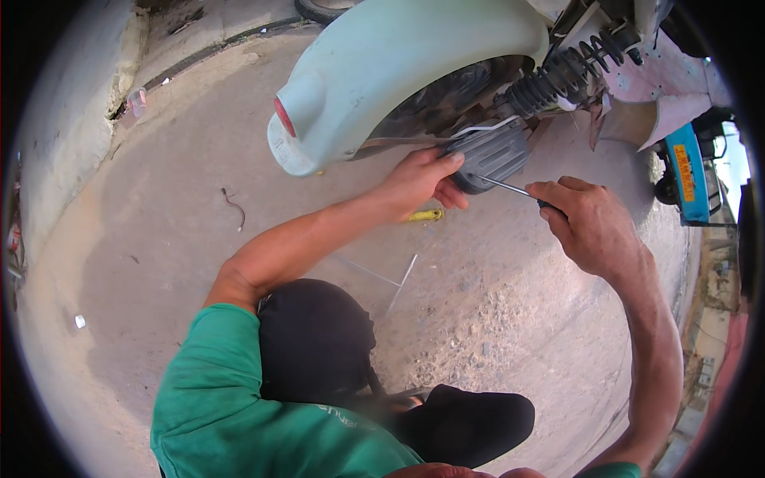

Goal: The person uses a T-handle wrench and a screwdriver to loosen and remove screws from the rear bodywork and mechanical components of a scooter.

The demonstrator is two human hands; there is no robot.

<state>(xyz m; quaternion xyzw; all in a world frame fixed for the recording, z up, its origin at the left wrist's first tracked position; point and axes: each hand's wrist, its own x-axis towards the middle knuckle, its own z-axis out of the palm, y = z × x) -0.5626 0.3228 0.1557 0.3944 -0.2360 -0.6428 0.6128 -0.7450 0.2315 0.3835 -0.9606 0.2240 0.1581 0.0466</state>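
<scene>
Screwdriver [504, 185], clenched in my right hand [594, 223], met the finned grey casing [496, 153] my left hand's [416, 180] fingers pinched!

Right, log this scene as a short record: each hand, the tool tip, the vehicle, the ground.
Left hand: grips the left edge of a dark grey ribbed cover, thumb on its face
Right hand: holds a screwdriver by its dark handle
Tool tip: at the cover's ribbed face
Vehicle: pale green fender with red reflector; black coil spring to its right
Ground: yellow object, short thin wire
</scene>
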